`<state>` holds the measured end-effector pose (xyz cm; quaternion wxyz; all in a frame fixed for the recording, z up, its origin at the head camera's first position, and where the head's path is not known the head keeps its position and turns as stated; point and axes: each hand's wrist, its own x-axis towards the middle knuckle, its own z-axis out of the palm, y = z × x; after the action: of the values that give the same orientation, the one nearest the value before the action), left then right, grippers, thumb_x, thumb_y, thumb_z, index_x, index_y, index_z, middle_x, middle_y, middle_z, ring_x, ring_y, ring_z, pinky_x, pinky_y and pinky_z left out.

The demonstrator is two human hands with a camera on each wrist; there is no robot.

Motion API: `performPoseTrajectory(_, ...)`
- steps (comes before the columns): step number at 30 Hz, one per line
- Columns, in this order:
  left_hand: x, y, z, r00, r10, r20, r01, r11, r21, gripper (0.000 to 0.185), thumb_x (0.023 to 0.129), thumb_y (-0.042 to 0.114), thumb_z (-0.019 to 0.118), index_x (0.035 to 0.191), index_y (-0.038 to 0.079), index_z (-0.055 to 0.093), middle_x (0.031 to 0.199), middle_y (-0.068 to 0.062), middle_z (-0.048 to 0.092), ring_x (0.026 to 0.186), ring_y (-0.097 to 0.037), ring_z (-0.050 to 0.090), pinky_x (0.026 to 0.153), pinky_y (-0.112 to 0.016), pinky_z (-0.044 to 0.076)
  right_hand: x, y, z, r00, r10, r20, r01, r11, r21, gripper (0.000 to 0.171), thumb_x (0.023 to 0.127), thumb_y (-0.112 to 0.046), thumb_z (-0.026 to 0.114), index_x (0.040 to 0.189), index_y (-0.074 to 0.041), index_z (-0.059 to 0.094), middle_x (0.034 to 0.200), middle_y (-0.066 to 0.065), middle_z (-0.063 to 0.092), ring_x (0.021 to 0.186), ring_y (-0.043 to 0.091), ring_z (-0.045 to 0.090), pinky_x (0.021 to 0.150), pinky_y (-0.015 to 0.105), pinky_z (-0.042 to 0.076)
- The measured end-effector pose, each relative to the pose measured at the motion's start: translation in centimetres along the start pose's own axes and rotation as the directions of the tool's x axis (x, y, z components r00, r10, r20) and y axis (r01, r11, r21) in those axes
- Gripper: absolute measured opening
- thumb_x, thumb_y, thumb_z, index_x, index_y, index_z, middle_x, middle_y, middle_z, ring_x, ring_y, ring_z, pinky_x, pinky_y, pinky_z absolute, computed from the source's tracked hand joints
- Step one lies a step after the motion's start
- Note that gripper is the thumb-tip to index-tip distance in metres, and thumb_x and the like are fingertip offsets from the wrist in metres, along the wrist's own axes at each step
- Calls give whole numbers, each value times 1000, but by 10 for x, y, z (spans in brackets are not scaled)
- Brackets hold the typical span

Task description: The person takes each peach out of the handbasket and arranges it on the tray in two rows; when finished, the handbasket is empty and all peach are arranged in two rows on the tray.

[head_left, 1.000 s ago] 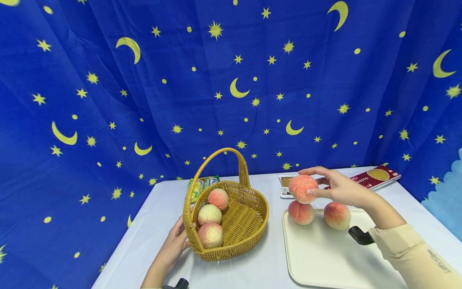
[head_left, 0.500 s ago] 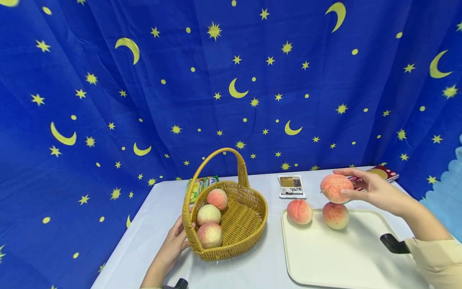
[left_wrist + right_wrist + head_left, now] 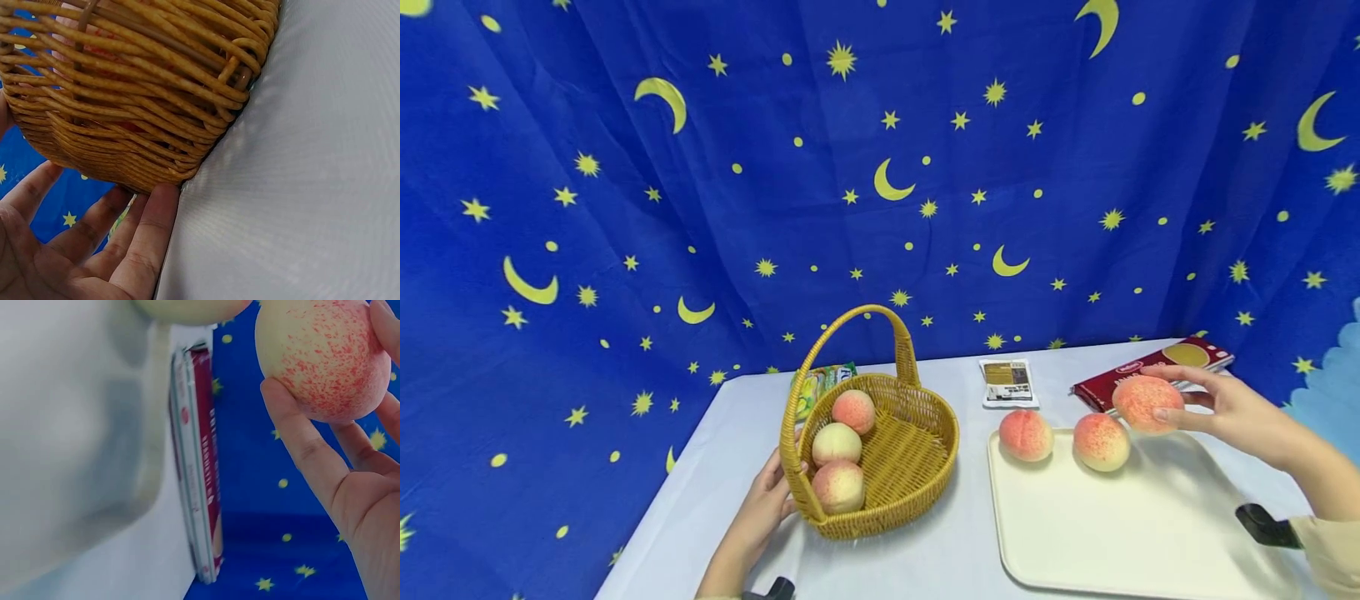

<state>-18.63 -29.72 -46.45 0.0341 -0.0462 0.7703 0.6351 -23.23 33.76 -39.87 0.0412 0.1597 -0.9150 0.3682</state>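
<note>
Change: the right hand [image 3: 1232, 412] has carried a peach [image 3: 1147, 403] from above the left end of the tray [image 3: 1150, 533] across to the right centre of the frame; it now hangs low over the tray's far right edge, so the peach is judged close to being set down beside the two already there.
Table [image 3: 955, 558]: white surface across the lower frame; carries the basket, the tray and three packets.
Tray: cream, lower right of the frame; holds two peaches along its far edge, a left one [image 3: 1026, 434] and a right one [image 3: 1101, 442], near each other but apart.
Basket [image 3: 910, 467]: woven, with an arched handle, lower centre; holds three peaches [image 3: 837, 443] in a row along its left side.
Left hand [image 3: 765, 504]: fingers straight and relaxed, resting against the basket's outer left wall [image 3: 125, 125].
Right hand: fingers and thumb curled round the held peach [image 3: 325, 359].
Red packet [image 3: 1157, 371]: flat, behind the tray, right of centre.
White packet [image 3: 1008, 383]: between the basket and the red packet.
Green packet [image 3: 820, 385]: behind the basket, partly hidden.
</note>
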Motion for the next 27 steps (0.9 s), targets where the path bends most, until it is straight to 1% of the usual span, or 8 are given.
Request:
performPoseTrajectory(3,-1,-1,0,1000,-6,1,6,1000,-6,72,107,43,63,169,28,31,176,-22,28,158,-49,36,109,-54,59,-4,9,1,1000,26,10,-26,1000,4,61,100,-19,77,151,1,52,149,10,52,104,-19,54,78,19,59)
performPoseTrajectory(7,-1,-3,-1,1000,1,4,-1,1000,-8,72,107,45,63,169,27,31,176,-22,29,157,-50,37,109,-53,59,-8,20,3,998,65,15,-65,998,21,62,99,-22,79,151,-1,53,139,-19,50,102,-14,60,77,22,60)
performPoseTrajectory(12,-1,-4,0,1000,-1,-1,1,1000,-8,72,107,46,64,169,27,32,175,-23,29,157,-50,38,108,-52,60,-11,32,6,997,76,32,-77,997,21,64,97,-22,80,150,2,54,132,-30,58,100,-15,60,77,21,59)
performPoseTrajectory(15,-2,-3,0,1000,-6,-5,6,1000,-4,73,106,47,64,169,27,33,175,-23,29,157,-50,37,108,-53,60,-11,38,7,994,105,43,-106,994,3,68,97,-24,81,152,3,52,135,-21,62,98,-16,60,77,20,58)
performPoseTrajectory(16,-2,-2,1,1000,-8,-6,8,1000,-3,73,106,47,64,169,27,33,175,-23,29,157,-50,37,108,-53,60,-11,38,7,993,106,44,-106,994,-11,69,97,-25,81,152,5,52,139,-10,66,99,-11,63,77,20,58)
performPoseTrajectory(21,-1,-2,1,1000,-3,-10,3,1000,-4,72,106,47,64,168,27,34,175,-24,30,157,-51,37,108,-54,60,-11,36,7,990,138,40,-136,989,-59,78,93,-28,85,152,8,49,151,41,52,118,45,71,78,26,56)
performPoseTrajectory(23,-1,-1,1,1000,1,-11,-1,1000,-6,71,106,46,64,168,27,34,174,-24,31,157,-50,38,108,-53,60,-12,35,7,988,151,39,-148,987,-70,81,91,-29,87,152,8,49,151,43,50,123,61,62,81,36,59)
performPoseTrajectory(27,-2,-1,1,1000,5,-11,-5,1000,-12,71,107,45,64,168,25,34,173,-24,33,156,-50,39,107,-52,60,-11,37,9,986,161,44,-156,983,-100,84,89,-31,89,152,8,50,148,43,53,125,65,57,86,63,61)
